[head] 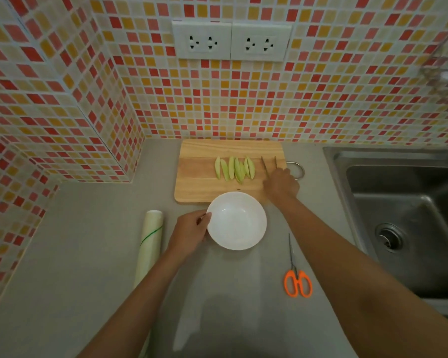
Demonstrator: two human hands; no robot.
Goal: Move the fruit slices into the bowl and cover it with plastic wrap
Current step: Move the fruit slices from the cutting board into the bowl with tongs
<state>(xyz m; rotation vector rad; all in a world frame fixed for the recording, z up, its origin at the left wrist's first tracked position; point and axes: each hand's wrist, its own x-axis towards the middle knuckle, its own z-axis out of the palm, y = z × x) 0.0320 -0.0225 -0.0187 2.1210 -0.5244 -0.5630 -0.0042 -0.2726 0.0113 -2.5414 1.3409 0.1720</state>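
One plastic wrap roll [148, 244] lies left on the bench [88, 254]. Left hand [190, 229] grip pinches white bowl [237, 220] rim. Fruit slices [234, 168] sit on cutting board [204, 182]. Right hand [281, 184] grip closed around tongs [269, 162], tips spread.

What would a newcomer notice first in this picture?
Green fruit slices lie in a row on the board at the back. The left hand holds the rim of the empty white bowl; the right hand grips tongs beside the slices.
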